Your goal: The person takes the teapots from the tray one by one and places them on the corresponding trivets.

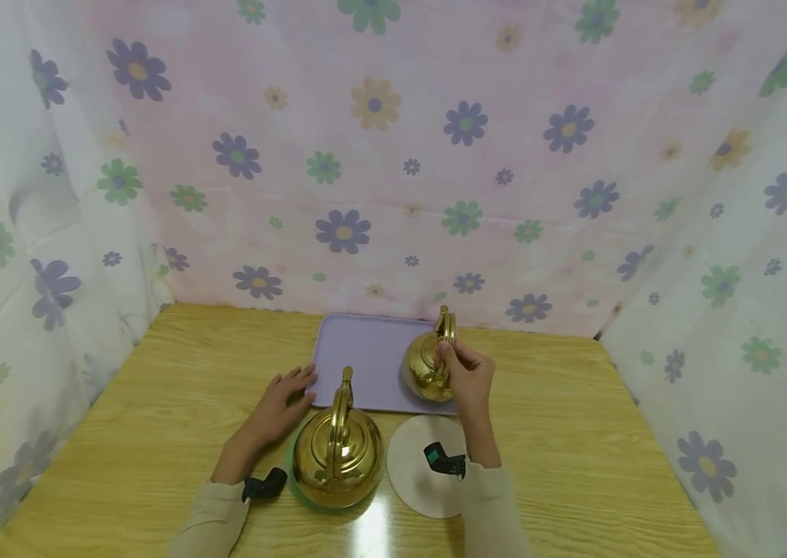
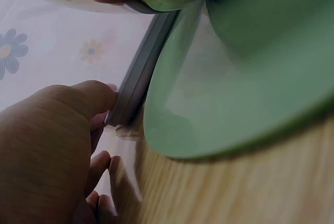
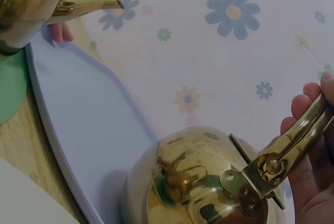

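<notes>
In the head view, a smaller brass kettle [image 1: 426, 372] is over the right part of a lilac tray [image 1: 365, 364]. My right hand [image 1: 470, 380] grips its upright handle, fingers curled round it in the right wrist view. Whether its base touches the tray, I cannot tell. My left hand [image 1: 284, 407] is at the tray's left edge, fingers fairly straight and touching the rim; its thumb lies against that rim in the left wrist view. A larger brass kettle [image 1: 319, 465] stands near my left hand on a round green mat [image 2: 250, 104], handle up.
A round white mat [image 1: 410, 480] lies in front of the tray, right of the larger kettle. Everything stands on a wood-grain table [image 1: 574, 434]. Flower-printed cloth [image 1: 407, 155] hangs behind the table and along both sides.
</notes>
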Motion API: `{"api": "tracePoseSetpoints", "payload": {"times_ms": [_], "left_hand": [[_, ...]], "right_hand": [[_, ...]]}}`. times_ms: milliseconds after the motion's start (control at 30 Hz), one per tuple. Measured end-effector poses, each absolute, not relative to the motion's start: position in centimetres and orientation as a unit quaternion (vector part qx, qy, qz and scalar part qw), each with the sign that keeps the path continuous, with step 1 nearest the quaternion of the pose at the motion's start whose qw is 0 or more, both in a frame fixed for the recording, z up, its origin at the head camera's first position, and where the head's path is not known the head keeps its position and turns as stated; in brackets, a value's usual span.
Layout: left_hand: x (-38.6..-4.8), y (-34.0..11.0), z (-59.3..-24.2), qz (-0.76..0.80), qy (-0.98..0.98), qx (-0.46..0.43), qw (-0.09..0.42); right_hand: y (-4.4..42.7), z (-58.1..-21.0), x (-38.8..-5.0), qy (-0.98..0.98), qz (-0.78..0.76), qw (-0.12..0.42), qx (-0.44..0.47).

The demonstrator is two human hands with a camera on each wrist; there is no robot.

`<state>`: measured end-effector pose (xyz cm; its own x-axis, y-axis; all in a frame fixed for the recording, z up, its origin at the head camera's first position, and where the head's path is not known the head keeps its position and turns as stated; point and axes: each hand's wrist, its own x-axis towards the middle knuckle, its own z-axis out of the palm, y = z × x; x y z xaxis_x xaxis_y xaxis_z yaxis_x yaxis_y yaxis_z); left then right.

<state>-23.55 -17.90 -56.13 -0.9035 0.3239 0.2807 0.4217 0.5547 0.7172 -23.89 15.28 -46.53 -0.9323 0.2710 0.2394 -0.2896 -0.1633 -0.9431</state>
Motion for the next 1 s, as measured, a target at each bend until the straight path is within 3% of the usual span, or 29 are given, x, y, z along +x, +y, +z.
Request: {"api": "tracePoseSetpoints", "payload": {"times_ms": [800,1000], "left_hand": [[-23.5,-17.8,-56.2,-0.434,-0.869,-0.223,0.081],[-23.6,-17.8,-56.1,-0.428,-0.875,-0.215,0.065]], "right_hand": [[14.3,-47.4,-22.5,-0.609,0.76,0.225,0.032],[14.7,-47.9,-22.2,-0.609,0.754,0.239,0.049]]}}
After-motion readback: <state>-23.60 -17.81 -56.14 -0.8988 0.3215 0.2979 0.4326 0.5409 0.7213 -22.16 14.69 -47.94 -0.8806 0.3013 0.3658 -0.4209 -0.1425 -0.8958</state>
